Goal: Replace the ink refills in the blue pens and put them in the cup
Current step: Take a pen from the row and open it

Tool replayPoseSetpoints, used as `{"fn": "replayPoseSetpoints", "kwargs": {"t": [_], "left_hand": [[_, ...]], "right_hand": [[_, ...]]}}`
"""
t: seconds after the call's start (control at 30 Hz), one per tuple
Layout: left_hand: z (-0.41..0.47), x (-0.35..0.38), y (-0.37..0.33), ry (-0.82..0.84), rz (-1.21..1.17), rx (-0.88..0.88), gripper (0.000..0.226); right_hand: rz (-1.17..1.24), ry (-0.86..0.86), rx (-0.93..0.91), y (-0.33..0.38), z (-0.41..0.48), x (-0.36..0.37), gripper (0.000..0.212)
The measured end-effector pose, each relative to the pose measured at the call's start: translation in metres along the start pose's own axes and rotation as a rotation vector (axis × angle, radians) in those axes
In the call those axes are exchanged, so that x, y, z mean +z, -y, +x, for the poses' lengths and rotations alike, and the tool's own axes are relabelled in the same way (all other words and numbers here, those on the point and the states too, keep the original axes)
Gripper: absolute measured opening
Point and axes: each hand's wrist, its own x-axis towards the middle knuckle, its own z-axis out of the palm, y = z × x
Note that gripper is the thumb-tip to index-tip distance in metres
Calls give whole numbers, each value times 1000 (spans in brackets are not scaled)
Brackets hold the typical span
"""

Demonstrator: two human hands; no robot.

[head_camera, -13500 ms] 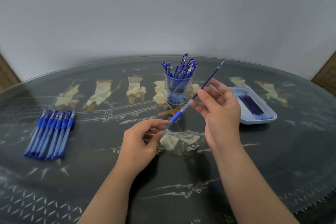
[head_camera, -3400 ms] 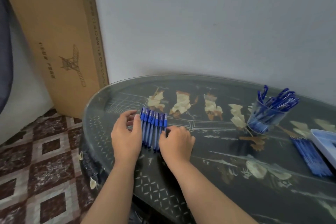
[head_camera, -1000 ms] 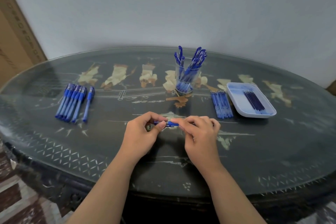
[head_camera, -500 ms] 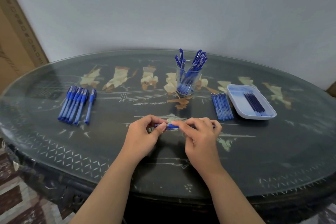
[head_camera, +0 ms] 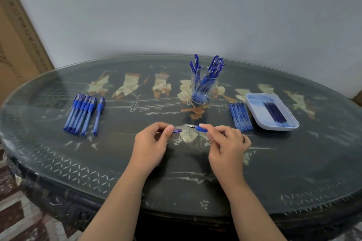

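Above the table's middle, my left hand (head_camera: 151, 140) pinches a blue pen cap (head_camera: 177, 130). My right hand (head_camera: 225, 143) grips the uncapped blue pen (head_camera: 200, 128) by its blue grip, its metal tip pointing left; the barrel is hidden in my fingers. A small gap separates cap and tip. A clear cup (head_camera: 203, 86) holding several blue pens stands behind. Several capped blue pens (head_camera: 82, 114) lie in a row at the left. Several refills (head_camera: 241, 116) lie beside a white tray (head_camera: 254, 103) that holds dark refills (head_camera: 275, 112).
The dark oval table (head_camera: 195, 172) has a glass top with inlaid figures. A cardboard box (head_camera: 17, 45) leans against the wall at the far left. Patterned floor tiles (head_camera: 15, 211) show below the table's left edge.
My hands have drawn apart: the cap has come off the pen, my left hand keeping the cap and my right hand the pen. The view has barely shifted.
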Motion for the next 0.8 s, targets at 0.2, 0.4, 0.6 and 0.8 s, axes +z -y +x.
{"fn": "replayPoseSetpoints", "kwargs": {"t": [0.2, 0.4, 0.6, 0.8], "left_hand": [[5, 12, 11, 9, 364, 278, 7], [10, 19, 20, -35, 446, 320, 9], [4, 9, 7, 40, 184, 293, 37], [3, 8, 2, 46, 143, 233, 16]], "right_hand": [[-42, 32, 14, 0, 1, 2, 40], [-32, 113, 30, 1, 2, 2, 38], [5, 186, 45, 2, 3, 4, 35], [38, 183, -11, 1, 2, 5, 37]]}}
